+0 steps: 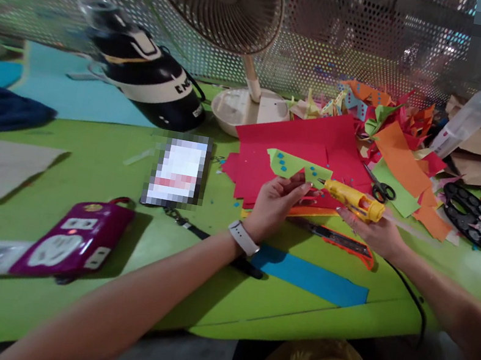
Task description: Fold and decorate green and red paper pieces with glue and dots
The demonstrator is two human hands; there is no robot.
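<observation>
My left hand [277,204], with a white watch band at the wrist, pinches a light green paper piece [296,168] dotted with small blue paper squares. A bit of red paper also shows at the fingertips. In my right hand [373,233] lies a yellow glue gun [353,200], its nozzle pointing left, close to the green piece. Beneath both hands are red paper sheets [295,131]. An orange utility knife [345,243] rests just below the hands, with a blue paper strip [312,274] nearer the table's front edge.
Scissors [381,189] and orange paper [402,159] lie to the right, before a heap of coloured scraps. A fan [254,105] and black bottle [155,81] stand at the back. Leftward are a phone [179,169] and purple pouch [81,239]. A black palette [478,219] sits far right.
</observation>
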